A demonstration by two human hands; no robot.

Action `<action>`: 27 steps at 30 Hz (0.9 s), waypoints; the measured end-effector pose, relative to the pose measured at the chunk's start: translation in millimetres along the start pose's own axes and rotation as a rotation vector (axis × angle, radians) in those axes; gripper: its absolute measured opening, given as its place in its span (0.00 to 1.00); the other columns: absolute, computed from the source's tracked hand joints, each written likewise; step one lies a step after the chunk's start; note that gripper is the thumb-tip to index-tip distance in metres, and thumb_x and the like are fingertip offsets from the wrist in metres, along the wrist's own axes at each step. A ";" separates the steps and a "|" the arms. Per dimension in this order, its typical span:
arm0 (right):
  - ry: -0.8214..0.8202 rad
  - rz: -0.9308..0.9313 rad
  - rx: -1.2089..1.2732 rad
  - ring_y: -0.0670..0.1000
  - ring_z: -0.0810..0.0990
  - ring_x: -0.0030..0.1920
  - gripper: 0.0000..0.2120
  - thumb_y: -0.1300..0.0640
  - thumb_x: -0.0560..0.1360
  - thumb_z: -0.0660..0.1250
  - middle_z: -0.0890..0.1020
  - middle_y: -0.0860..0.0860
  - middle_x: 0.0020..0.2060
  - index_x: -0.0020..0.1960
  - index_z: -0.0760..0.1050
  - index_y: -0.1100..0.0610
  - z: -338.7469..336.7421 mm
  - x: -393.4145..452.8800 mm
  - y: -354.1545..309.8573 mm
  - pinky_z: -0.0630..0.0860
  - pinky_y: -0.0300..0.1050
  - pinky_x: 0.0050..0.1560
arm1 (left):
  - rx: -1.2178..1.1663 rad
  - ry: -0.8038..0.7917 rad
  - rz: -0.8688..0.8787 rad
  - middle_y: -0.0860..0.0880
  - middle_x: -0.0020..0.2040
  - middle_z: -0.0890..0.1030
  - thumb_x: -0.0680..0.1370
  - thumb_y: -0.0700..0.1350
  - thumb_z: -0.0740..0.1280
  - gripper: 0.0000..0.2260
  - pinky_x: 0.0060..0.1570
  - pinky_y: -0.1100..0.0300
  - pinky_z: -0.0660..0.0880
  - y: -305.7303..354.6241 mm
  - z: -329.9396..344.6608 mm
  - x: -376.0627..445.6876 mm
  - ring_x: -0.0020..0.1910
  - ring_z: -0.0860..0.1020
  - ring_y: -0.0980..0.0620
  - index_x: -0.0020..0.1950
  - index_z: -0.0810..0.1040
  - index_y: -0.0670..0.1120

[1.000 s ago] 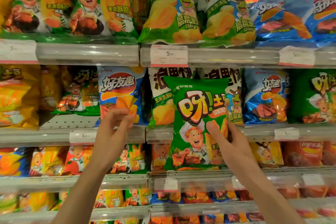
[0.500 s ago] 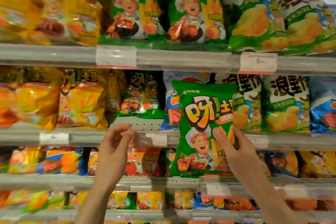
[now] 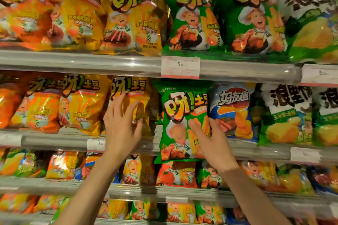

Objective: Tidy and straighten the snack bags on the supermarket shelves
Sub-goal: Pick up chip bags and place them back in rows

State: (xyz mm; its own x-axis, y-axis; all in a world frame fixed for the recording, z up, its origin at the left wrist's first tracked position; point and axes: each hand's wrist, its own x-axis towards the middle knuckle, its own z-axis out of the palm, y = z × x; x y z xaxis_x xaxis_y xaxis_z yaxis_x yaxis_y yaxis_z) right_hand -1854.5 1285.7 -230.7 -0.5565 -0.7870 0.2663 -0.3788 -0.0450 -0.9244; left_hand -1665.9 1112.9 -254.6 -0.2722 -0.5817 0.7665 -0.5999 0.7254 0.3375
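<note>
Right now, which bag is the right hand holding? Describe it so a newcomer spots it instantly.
Find the white price tag on the upper shelf rail. Directly below hangs the green bag, gripped by the right hand. It is the only green bag between yellow bags and a blue bag.

Green chip bag point(image 3: 180, 115), yellow bag point(image 3: 133, 100), blue bag point(image 3: 232, 109), white price tag point(image 3: 180, 67)

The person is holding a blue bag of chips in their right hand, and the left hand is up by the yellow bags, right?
Not quite. The bag in the right hand is green, not blue; the blue bag stands on the shelf beside it. The left hand is indeed up by the yellow bags. The head view shows this.
</note>
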 end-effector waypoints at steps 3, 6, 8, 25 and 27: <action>0.058 -0.017 0.019 0.44 0.82 0.53 0.14 0.37 0.78 0.66 0.83 0.45 0.52 0.57 0.77 0.44 17.2 21.3 0.9 0.79 0.40 0.50 | -0.020 -0.060 0.018 0.41 0.78 0.65 0.76 0.52 0.65 0.24 0.67 0.34 0.67 -12.0 3.4 7.3 0.76 0.62 0.36 0.72 0.74 0.48; 0.119 -0.035 -0.020 0.45 0.81 0.54 0.16 0.35 0.78 0.66 0.82 0.47 0.54 0.59 0.74 0.45 27.1 46.3 -1.8 0.79 0.47 0.57 | -0.050 -0.083 0.014 0.43 0.78 0.66 0.76 0.53 0.67 0.24 0.66 0.35 0.67 -19.2 2.4 8.1 0.76 0.62 0.38 0.72 0.74 0.49; 0.157 -0.038 -0.055 0.48 0.81 0.55 0.21 0.33 0.77 0.64 0.80 0.49 0.55 0.59 0.74 0.47 33.7 59.8 -0.2 0.79 0.53 0.60 | -0.060 -0.084 0.024 0.44 0.78 0.66 0.76 0.53 0.68 0.24 0.66 0.36 0.67 -19.8 1.2 8.2 0.77 0.62 0.40 0.72 0.75 0.50; -0.007 0.018 -0.198 0.52 0.79 0.59 0.31 0.27 0.76 0.56 0.80 0.49 0.59 0.66 0.69 0.49 31.4 59.0 13.7 0.75 0.56 0.64 | -0.112 -0.048 0.034 0.46 0.82 0.59 0.81 0.51 0.62 0.23 0.80 0.44 0.52 -12.8 10.6 -0.7 0.83 0.51 0.46 0.76 0.70 0.47; -0.053 0.050 -0.173 0.48 0.80 0.59 0.27 0.30 0.78 0.58 0.81 0.46 0.59 0.67 0.69 0.48 23.5 57.1 9.0 0.76 0.53 0.64 | -0.089 -0.065 0.034 0.45 0.83 0.56 0.82 0.50 0.64 0.23 0.81 0.45 0.49 -11.5 8.9 -1.9 0.83 0.48 0.48 0.77 0.69 0.47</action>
State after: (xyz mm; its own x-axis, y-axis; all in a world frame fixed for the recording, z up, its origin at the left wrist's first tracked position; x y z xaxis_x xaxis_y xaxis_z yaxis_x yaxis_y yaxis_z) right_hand -1872.2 1225.9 -230.2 -0.5395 -0.8174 0.2022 -0.4754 0.0976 -0.8743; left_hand -1665.2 1102.3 -264.8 -0.3411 -0.5764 0.7425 -0.5206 0.7735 0.3613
